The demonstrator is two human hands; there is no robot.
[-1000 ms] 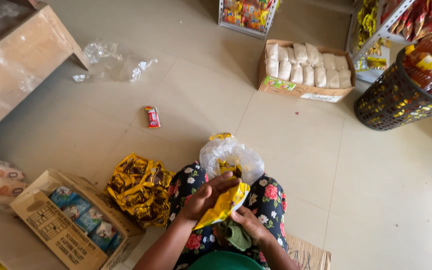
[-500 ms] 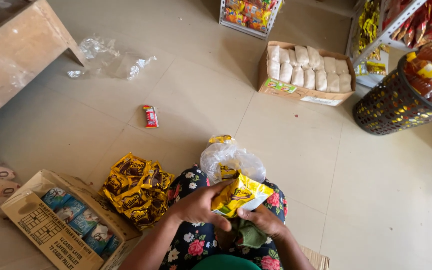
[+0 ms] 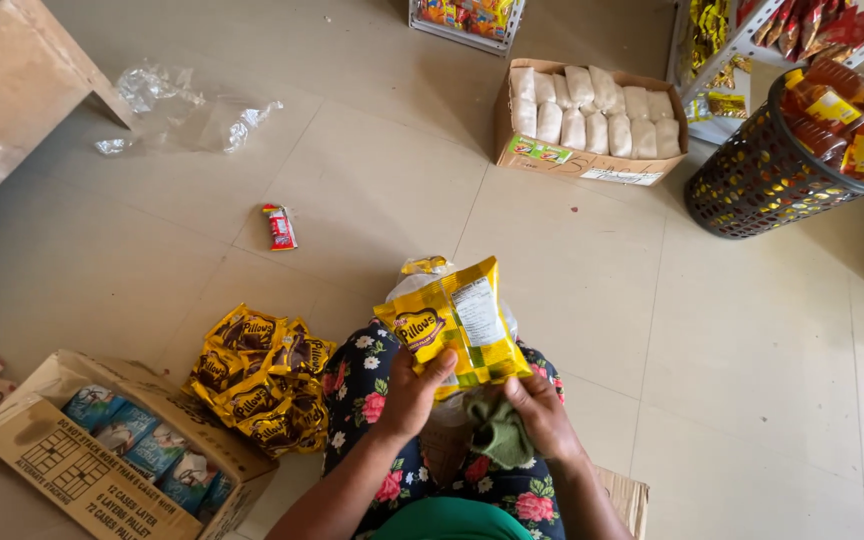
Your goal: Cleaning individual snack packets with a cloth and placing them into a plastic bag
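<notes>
Both hands, left hand (image 3: 414, 392) and right hand (image 3: 540, 412), grasp 1 yellow snack packet (image 3: 455, 325) above the lap; the right also clutches a green cloth (image 3: 498, 434). Beyond, a pile of gold packets (image 3: 262, 378) lies on the tiled floor (image 3: 572, 270), then a cardboard box of white bags (image 3: 592, 120).

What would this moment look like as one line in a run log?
left hand: holds yellow snack packet | right hand: holds packet's lower edge, green cloth beside | lap: clear bag | floor: pile of packets

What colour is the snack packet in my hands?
Bright yellow snack packet, with a white panel on its back; the head view shows it clearly.
</notes>
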